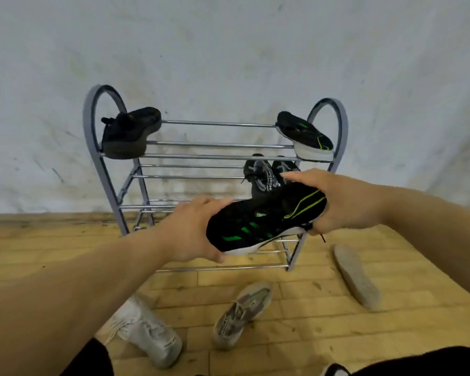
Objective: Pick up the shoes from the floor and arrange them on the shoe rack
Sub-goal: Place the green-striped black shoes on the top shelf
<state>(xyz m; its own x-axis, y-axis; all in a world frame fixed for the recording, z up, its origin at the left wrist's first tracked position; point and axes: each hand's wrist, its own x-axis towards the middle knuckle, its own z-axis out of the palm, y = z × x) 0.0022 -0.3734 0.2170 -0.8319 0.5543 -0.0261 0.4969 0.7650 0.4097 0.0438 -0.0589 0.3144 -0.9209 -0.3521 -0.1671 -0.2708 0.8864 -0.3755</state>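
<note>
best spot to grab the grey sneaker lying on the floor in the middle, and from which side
Grip the grey sneaker around its collar and heel, coming from above. It lies roughly upright with the opening facing up and the heel end nearest the person, so fingers can likely hook inside the opening and pinch the heel.

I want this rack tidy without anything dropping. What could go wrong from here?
The matching green-striped shoe on the top shelf overhangs the front rail; nudging it while placing the held shoe could knock it off. The rack has only thin bars, so a shoe set crooked may slip through.
</note>
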